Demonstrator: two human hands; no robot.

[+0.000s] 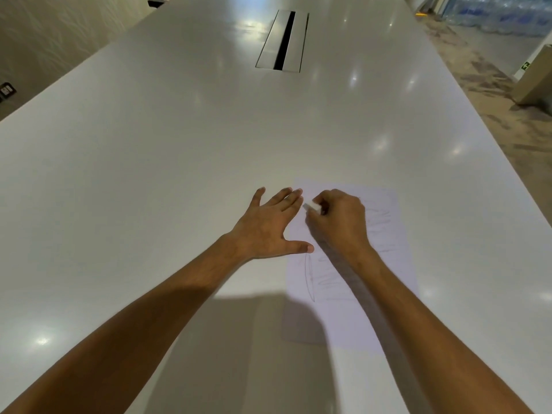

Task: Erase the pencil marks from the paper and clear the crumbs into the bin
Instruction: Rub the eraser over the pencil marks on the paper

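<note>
on the near part of the table (149,174), my right hand (339,224) pinches a small white eraser (312,207) in curled fingers, with the eraser at the upper left corner of the paper (385,264). my left hand (270,227) lies flat with fingers spread, thumb and fingertips on the sheet's left edge. faint pencil marks (328,279) run across the sheet under and beside my right wrist. farther up the table sits a metal cable slot (282,40).
</note>
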